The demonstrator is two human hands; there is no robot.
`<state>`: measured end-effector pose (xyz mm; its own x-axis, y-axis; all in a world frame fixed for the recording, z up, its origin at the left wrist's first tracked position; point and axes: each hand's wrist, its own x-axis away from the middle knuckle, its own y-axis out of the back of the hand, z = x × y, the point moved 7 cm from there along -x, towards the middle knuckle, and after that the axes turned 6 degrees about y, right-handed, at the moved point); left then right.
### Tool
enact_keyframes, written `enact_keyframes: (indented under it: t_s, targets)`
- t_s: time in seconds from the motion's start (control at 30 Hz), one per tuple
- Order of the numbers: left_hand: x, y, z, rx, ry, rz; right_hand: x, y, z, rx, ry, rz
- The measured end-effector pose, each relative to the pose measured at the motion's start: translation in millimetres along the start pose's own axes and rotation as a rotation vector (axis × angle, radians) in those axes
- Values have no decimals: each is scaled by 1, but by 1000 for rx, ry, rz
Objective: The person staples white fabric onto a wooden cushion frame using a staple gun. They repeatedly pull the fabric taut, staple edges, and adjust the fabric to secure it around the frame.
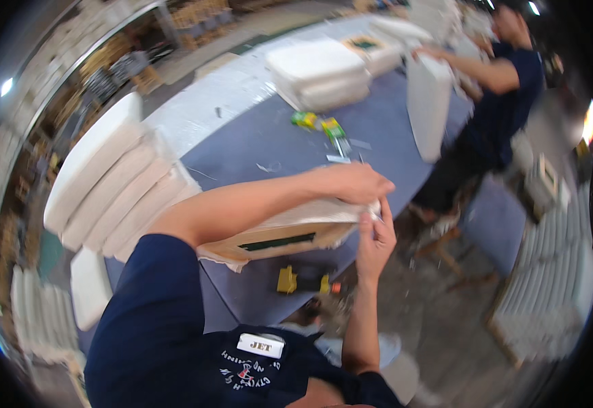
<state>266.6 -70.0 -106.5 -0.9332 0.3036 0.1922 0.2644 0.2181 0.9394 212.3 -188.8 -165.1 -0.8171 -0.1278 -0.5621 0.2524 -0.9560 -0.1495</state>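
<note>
A white-covered seat pad stands tilted on the blue-grey work table, its wooden underside with a dark green strip facing me. My left arm reaches across above it. My left hand is closed at the pad's right corner, its fingers bunched on the white cover. From below, my right hand meets it at the same corner, with thumb and forefinger pinching the cloth edge. Just in front of the pad lies a yellow and black staple gun; neither hand touches it.
Stacked white pads rise at the left, others at the far side. Yellow-green packets and scraps lie on the table. A co-worker handles a white pad at the far right. More pads stand on the right.
</note>
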Motion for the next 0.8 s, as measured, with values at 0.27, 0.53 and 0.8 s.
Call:
enact_keyframes:
  t_s: [0.27,0.53,0.8]
  targets:
    - [46,14,-14,204,369,61,69,-41,-8,-680,-663,163]
    - [41,17,28,678,336,127,24,-54,-5,-694,-518,-18]
    - [74,16,25,665,300,374,33,-52,-21,-845,-371,-4]
